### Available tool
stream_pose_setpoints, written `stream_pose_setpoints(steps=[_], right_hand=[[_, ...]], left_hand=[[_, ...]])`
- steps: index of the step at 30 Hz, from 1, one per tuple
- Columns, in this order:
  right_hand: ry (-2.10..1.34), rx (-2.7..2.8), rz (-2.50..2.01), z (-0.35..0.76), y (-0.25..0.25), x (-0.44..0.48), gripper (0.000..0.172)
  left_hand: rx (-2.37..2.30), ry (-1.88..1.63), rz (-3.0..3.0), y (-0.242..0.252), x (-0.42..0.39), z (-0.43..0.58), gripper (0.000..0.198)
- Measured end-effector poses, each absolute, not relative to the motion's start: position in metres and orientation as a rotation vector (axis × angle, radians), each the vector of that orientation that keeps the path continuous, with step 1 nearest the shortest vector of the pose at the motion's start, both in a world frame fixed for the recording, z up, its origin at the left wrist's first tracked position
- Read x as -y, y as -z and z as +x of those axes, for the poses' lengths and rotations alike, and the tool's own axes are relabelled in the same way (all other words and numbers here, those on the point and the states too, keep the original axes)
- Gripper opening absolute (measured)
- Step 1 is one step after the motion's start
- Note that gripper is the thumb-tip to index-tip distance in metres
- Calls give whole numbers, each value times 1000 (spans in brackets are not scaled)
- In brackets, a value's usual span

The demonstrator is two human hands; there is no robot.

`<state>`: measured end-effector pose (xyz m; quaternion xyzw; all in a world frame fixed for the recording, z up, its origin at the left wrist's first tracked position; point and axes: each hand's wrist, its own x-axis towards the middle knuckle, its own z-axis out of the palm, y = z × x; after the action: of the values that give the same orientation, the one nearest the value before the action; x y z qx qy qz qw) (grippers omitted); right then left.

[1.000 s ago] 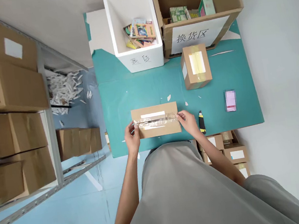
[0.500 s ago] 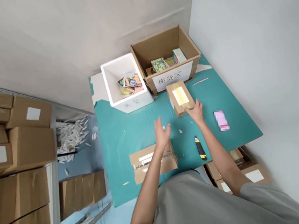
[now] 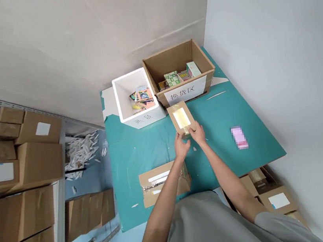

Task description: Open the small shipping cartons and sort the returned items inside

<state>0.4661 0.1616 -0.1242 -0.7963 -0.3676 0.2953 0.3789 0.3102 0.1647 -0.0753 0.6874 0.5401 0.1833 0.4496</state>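
Note:
A small taped cardboard box (image 3: 175,112) with a white label on top is at the middle of the green table, just in front of a large open carton. My right hand (image 3: 198,133) grips its near right corner. At the near left corner, my left hand (image 3: 182,147) has its fingers on the box, with the thumb pointing towards the right hand. Below my left hand, a flatter taped cardboard box (image 3: 147,176) lies near the front edge, partly covered by my left forearm. Whether the small box is lifted or rests on the table, I cannot tell.
Behind stand a white foam bin (image 3: 142,120) of colourful packets and the open carton (image 3: 209,78) of small boxes. A pixelated pink item (image 3: 239,137) lies right on the green table (image 3: 252,133). Shelved cardboard boxes (image 3: 41,160) stand left; more boxes (image 3: 279,198) sit below the table's right side.
The small box has moved left and turned slightly, with my right hand on it. My left hand has come up to its near edge. The box cutter is now out of sight.

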Motion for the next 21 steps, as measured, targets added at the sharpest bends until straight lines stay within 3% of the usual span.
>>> stream_pose_setpoints(steps=[8,12,15,21], right_hand=[[-867,1001,-1976,465,123,-185,66],[-771,979,-2196,504,143,-87,85],[-688,856,-2450,517,155,13,89],[-742,925,-2520,495,158,109,57]], left_hand=[[-1425,-513,1605,42,-197,266,50],[-1487,-749,1756,32,-141,190,52],[-1669,-832,1781,29,-76,125,64],[-1819,-686,1699,39,8,53,99]])
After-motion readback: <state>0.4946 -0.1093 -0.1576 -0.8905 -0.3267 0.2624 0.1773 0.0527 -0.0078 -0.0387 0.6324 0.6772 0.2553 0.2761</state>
